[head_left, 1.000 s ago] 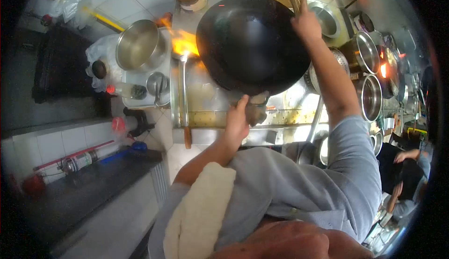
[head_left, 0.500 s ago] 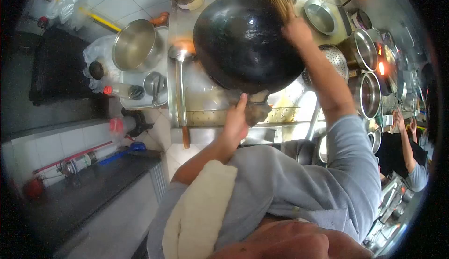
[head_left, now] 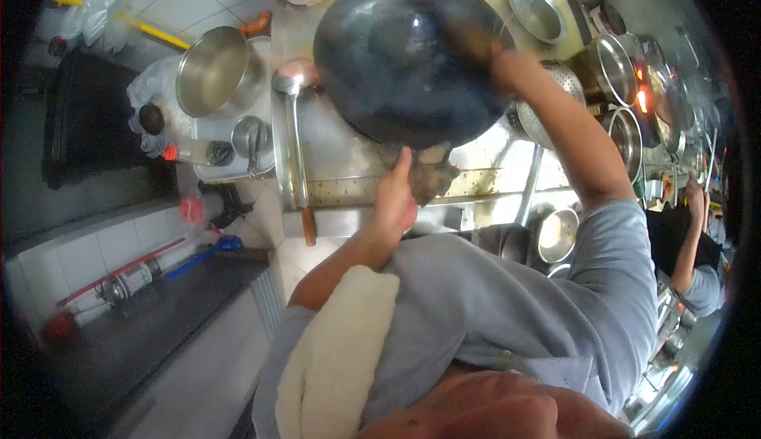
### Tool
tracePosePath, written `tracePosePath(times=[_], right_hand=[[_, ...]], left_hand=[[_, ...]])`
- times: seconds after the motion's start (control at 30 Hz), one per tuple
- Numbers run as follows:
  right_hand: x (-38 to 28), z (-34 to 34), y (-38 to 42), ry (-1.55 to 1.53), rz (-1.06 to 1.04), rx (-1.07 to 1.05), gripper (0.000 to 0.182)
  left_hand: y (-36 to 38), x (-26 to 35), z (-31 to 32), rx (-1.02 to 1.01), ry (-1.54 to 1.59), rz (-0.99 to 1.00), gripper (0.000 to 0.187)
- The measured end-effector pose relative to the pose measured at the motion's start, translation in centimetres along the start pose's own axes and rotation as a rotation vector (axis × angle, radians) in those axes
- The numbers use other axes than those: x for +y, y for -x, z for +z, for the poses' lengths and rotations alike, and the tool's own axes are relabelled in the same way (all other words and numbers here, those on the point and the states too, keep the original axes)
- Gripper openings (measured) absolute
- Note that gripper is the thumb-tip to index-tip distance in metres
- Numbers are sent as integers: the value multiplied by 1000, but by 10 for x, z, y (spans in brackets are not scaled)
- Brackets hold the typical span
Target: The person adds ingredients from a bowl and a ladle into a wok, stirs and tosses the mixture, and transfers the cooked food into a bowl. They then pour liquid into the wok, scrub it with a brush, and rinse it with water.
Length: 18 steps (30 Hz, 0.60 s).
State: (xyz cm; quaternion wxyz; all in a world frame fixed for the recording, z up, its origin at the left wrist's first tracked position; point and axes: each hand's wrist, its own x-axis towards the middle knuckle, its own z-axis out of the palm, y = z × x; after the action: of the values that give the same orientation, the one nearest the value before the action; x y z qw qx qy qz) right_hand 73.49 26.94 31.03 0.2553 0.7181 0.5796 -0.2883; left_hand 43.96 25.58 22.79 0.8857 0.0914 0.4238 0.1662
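Note:
A big black wok [head_left: 396, 51] is tilted over the steel stove top [head_left: 333, 150]. My left hand [head_left: 395, 195] grips the wok's near handle through a grey cloth [head_left: 428, 171]. My right hand [head_left: 512, 69] is at the wok's right rim, shut on a bamboo brush [head_left: 476, 39] whose bristles blur across the inside of the wok. The wok's inside looks dark and wet, with no food visible.
A long ladle [head_left: 292, 122] lies left of the wok. A steel pot [head_left: 210, 70] and small containers [head_left: 252, 136] stand further left. A perforated strainer [head_left: 555, 82] and several steel bowls [head_left: 614, 66] sit right. Another person [head_left: 694, 261] works at far right. A towel [head_left: 333, 352] hangs on my shoulder.
The flame left of the wok has died out. My right hand has swept the brush from above the far rim down into the wok. My left hand keeps its grip.

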Motion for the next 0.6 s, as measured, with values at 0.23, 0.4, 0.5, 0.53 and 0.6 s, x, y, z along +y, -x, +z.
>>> tracePosePath(times=[0.23,0.4,0.5,0.53,0.6], right_hand=[[61,-19,-27,86,497,408,88],[7,-4,-74,-375,539,592,74],[-71,42,-101,-154,27,96,83],[-91,28,-51,-351,-132,137,81],[-50,30,-44,-586,-412,87,89]], left_hand=[[-1,-3,1,-33,65,33,40],[7,8,5,-179,188,-17,31],[5,10,2,-176,199,-62,29],[8,8,1,-114,179,-56,29],[10,9,6,-81,156,-37,29]])
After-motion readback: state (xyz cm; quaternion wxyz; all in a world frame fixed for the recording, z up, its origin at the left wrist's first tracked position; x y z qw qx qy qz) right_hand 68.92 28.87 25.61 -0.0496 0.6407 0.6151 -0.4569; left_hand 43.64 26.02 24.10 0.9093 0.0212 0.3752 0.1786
